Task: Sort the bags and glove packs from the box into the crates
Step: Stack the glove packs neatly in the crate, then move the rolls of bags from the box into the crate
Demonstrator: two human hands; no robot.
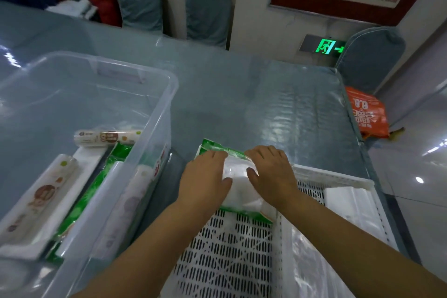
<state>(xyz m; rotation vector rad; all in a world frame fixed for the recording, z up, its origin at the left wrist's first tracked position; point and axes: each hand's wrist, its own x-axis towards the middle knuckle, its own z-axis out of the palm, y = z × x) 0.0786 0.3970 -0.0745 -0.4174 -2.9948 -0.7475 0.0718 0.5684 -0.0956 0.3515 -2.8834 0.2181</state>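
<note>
A green-and-white glove pack (238,178) lies at the far end of a white perforated crate (225,259). My left hand (205,179) grips its left side and my right hand (271,172) presses on its right side. To the left, a clear plastic box (150,113) holds several packs: white rolls of bags (106,136), a white boxed roll (46,198) and green packs (84,201). A second white crate (343,180) on the right holds clear plastic bags (348,203).
Everything stands on a table with a blue-grey cover under clear plastic (266,94). Covered chairs (208,12) stand along the far edge. An orange bag (367,111) lies on the floor beyond the table's right edge.
</note>
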